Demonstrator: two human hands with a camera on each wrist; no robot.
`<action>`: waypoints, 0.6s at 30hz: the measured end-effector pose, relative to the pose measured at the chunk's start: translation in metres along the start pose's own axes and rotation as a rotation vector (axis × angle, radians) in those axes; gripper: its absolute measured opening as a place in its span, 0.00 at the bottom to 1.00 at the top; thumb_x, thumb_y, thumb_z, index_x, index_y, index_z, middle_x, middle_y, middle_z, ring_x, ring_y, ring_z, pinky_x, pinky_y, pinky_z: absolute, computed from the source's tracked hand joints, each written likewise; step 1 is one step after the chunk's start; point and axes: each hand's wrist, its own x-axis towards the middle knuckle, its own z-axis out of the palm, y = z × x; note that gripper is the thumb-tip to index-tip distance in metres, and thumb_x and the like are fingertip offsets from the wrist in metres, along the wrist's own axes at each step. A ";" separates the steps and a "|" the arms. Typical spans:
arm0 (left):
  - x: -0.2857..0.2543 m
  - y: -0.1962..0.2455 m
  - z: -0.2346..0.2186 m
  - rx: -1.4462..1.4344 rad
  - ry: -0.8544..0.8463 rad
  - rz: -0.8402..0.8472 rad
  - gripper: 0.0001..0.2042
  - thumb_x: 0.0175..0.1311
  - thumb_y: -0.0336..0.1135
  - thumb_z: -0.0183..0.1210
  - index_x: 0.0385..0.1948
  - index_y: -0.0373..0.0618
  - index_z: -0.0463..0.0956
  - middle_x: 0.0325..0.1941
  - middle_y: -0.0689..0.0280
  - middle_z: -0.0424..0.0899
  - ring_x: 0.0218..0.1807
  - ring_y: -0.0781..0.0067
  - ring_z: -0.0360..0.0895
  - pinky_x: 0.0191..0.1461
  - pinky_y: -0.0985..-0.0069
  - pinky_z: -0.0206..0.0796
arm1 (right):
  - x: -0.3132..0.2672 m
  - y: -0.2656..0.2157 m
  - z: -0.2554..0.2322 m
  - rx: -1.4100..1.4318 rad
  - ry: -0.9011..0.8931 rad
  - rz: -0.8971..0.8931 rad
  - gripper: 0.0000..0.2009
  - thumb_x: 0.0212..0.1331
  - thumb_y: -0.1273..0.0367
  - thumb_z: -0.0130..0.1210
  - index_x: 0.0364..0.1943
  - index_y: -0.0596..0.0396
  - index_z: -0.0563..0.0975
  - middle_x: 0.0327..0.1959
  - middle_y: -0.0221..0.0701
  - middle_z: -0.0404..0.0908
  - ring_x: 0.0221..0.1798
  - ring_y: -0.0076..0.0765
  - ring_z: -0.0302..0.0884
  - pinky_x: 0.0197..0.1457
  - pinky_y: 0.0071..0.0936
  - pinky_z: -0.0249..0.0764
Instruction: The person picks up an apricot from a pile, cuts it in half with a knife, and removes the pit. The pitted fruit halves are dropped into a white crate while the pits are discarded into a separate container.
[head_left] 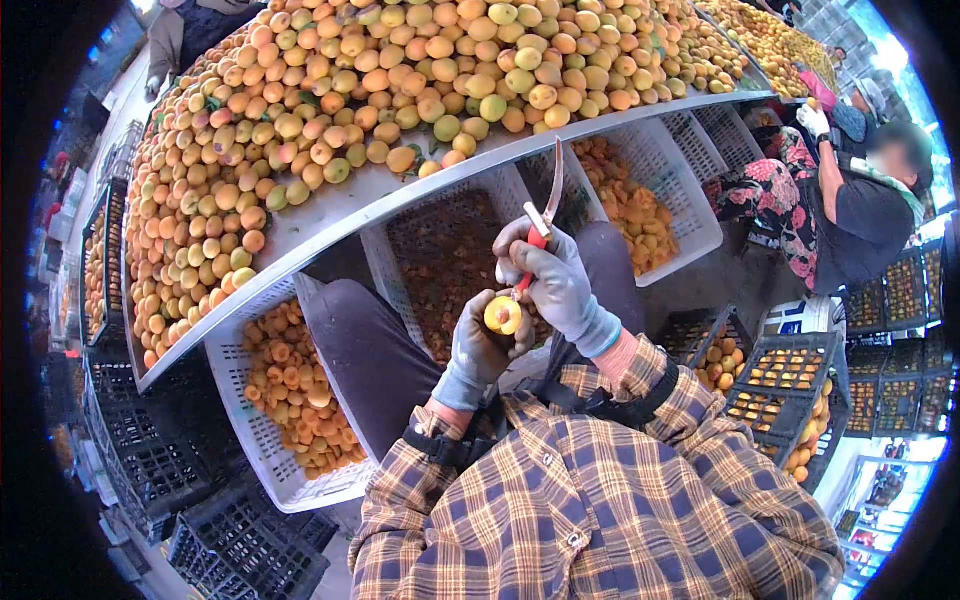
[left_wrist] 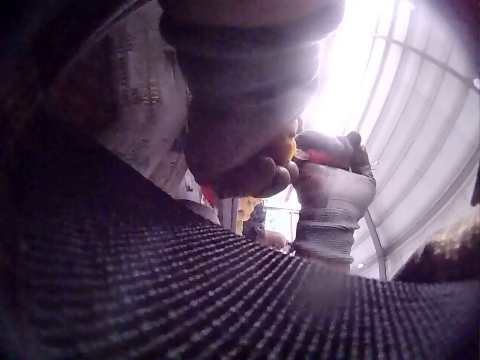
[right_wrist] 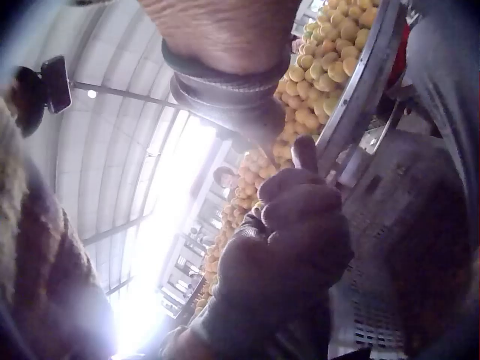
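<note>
In the head view the left hand point(head_left: 478, 345), in a grey glove with dark fingers, holds a cut apricot point(head_left: 503, 315) whose face shows a brown pit. Just above it, the gloved right hand point(head_left: 560, 283) grips a red-handled tool point(head_left: 537, 238); its curved blade point(head_left: 557, 180) points up and away from the fruit. The tool's lower end meets the apricot. The left wrist view shows the left hand point(left_wrist: 244, 165) with a bit of orange fruit point(left_wrist: 287, 149) beside the right hand point(left_wrist: 334, 187). In the right wrist view two gloved hands meet, the fruit hidden.
A metal-edged table point(head_left: 330, 232) heaped with whole apricots point(head_left: 400, 60) lies ahead. Below its edge stand white crates, left point(head_left: 232, 385) and right point(head_left: 700, 215), holding cut fruit. Black crates point(head_left: 245, 545) are stacked at the left. Another person point(head_left: 865, 215) sits at the right.
</note>
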 end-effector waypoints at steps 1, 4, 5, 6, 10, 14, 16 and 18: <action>0.000 -0.001 0.000 -0.003 -0.022 -0.057 0.22 0.65 0.53 0.36 0.35 0.43 0.71 0.18 0.62 0.73 0.16 0.72 0.65 0.21 0.77 0.56 | -0.002 0.000 -0.001 0.010 -0.026 -0.019 0.05 0.59 0.72 0.48 0.34 0.58 0.74 0.19 0.21 0.68 0.21 0.14 0.64 0.27 0.12 0.63; 0.001 -0.003 -0.001 -0.005 -0.010 -0.113 0.24 0.66 0.55 0.36 0.33 0.43 0.71 0.15 0.63 0.71 0.13 0.73 0.63 0.19 0.80 0.54 | -0.009 0.006 -0.006 0.090 -0.035 -0.033 0.06 0.59 0.71 0.48 0.32 0.59 0.74 0.17 0.21 0.66 0.18 0.14 0.61 0.23 0.13 0.60; 0.002 -0.004 -0.002 -0.011 0.021 -0.116 0.24 0.66 0.57 0.36 0.33 0.43 0.71 0.14 0.64 0.71 0.12 0.73 0.62 0.18 0.81 0.53 | -0.010 0.010 -0.008 0.155 -0.053 -0.031 0.06 0.59 0.71 0.48 0.31 0.59 0.74 0.16 0.21 0.66 0.16 0.14 0.60 0.21 0.13 0.58; 0.000 -0.004 -0.001 -0.003 0.052 -0.128 0.26 0.65 0.60 0.35 0.31 0.44 0.71 0.14 0.65 0.70 0.13 0.75 0.63 0.17 0.83 0.52 | -0.010 0.013 -0.007 0.179 -0.015 -0.018 0.08 0.60 0.69 0.49 0.29 0.59 0.73 0.16 0.21 0.67 0.15 0.13 0.59 0.19 0.14 0.56; -0.003 -0.006 0.004 0.088 0.010 -0.070 0.27 0.66 0.61 0.35 0.32 0.45 0.71 0.15 0.67 0.70 0.14 0.77 0.64 0.18 0.83 0.51 | -0.012 0.014 -0.001 0.033 0.069 -0.088 0.11 0.63 0.65 0.47 0.27 0.56 0.73 0.14 0.21 0.61 0.15 0.16 0.55 0.21 0.19 0.54; -0.001 -0.011 0.007 0.127 0.185 0.040 0.23 0.67 0.57 0.39 0.36 0.46 0.71 0.22 0.69 0.73 0.18 0.80 0.67 0.20 0.84 0.55 | -0.016 0.018 -0.001 -0.102 0.098 -0.142 0.11 0.63 0.64 0.50 0.26 0.56 0.73 0.17 0.23 0.67 0.18 0.15 0.60 0.22 0.17 0.57; -0.002 -0.011 0.018 0.083 0.303 0.041 0.19 0.67 0.55 0.42 0.40 0.48 0.70 0.30 0.71 0.75 0.23 0.82 0.71 0.25 0.87 0.63 | -0.017 0.019 -0.001 -0.107 0.062 -0.135 0.11 0.62 0.65 0.52 0.26 0.56 0.72 0.22 0.24 0.71 0.21 0.15 0.63 0.24 0.16 0.59; -0.008 -0.014 0.014 0.290 0.297 0.161 0.19 0.67 0.55 0.42 0.41 0.48 0.70 0.31 0.71 0.75 0.25 0.82 0.73 0.27 0.87 0.64 | -0.018 0.022 -0.002 -0.131 0.063 -0.137 0.11 0.62 0.64 0.52 0.26 0.56 0.72 0.22 0.24 0.71 0.22 0.15 0.63 0.24 0.16 0.59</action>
